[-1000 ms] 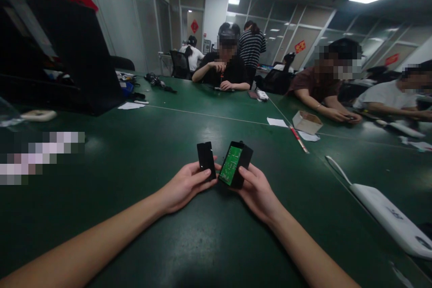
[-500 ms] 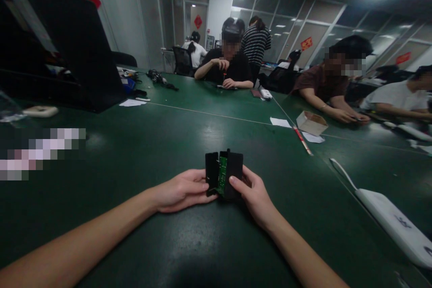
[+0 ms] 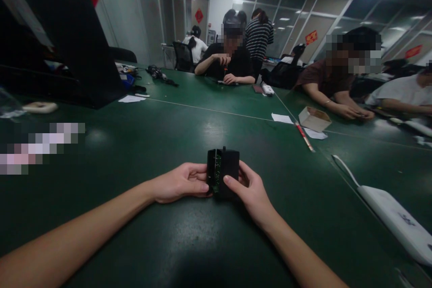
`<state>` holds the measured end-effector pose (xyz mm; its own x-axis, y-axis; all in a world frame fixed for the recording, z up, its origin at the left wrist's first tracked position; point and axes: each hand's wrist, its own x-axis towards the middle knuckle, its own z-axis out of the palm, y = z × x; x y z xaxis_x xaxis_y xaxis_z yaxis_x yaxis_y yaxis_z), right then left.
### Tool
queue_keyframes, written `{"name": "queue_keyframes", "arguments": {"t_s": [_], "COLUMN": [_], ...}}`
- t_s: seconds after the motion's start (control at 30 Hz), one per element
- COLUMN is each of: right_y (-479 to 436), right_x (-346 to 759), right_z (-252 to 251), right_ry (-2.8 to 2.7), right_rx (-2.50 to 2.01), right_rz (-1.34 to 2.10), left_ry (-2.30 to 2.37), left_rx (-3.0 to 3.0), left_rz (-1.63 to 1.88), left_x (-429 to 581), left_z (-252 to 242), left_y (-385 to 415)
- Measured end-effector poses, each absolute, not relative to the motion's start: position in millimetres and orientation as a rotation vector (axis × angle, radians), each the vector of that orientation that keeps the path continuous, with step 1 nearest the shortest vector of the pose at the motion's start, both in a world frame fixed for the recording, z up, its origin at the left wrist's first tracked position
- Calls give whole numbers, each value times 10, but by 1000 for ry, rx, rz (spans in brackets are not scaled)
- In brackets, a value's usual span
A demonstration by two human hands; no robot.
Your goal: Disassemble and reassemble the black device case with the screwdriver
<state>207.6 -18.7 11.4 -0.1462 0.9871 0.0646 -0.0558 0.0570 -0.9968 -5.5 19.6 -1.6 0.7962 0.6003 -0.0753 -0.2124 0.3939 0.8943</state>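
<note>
Between my hands stands a small black plastic case in two parts, partly apart along its left side. My left hand [image 3: 184,183] is closed on the narrower left part, a black cover [image 3: 211,168], with the thumb at its lower corner. My right hand [image 3: 248,191] grips the larger black housing [image 3: 232,166], thumb across its front and fingers behind. In the narrow gap between the parts shows a green circuit board [image 3: 218,171]. A short black stub [image 3: 224,148] sticks up from the housing's top. The fingers behind the case are mostly hidden.
A white power strip [image 3: 393,216] lies on the green table [image 3: 189,243] at right. Beyond are an open-topped box [image 3: 313,120], a red-and-white stick [image 3: 304,138] and paper [image 3: 282,118]. A large black panel [image 3: 64,40] rises at left. Several people sit around the table.
The two parts of the case have come closer together, so less of the circuit board shows. The housing has turned slightly and shifted a little left with my right hand.
</note>
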Motion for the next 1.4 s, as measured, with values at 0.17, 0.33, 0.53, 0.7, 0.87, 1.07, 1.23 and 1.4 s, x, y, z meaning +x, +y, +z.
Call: {"name": "queue_keyframes", "arguments": {"t_s": [0.17,0.33,0.53,0.7,0.87,1.07,1.23,1.4], "right_y": [-194,-216,-221,-223,-231,-230,-209,-232], "right_x": [2042,2005,2002,1991,1967,1933,1917,1893], "right_z": [82,58,52,57,80,86,61,66], "right_ry": [-1303,-1329,-1362,-1366,-1351,-1323,-1308,-1349], "right_rx": [-1099,-1120,-1123,-1157,-1148,-1094,-1044,-1049], "right_rz": [1200,1098,1030,984,958,1046,1125,1161], "left_ry": [424,443,469,502,504,462,532,546], "left_rx": [1136,1184,1189,1154,1164,1202,1133,1283], "left_rz": [577,600,653,700,747,742,789,845], "left_x": [-11,1,47,96,86,71,119,122], "left_z": [11,10,37,62,17,-27,-16,-35], "left_y": [168,158,140,126,134,156,136,66]}}
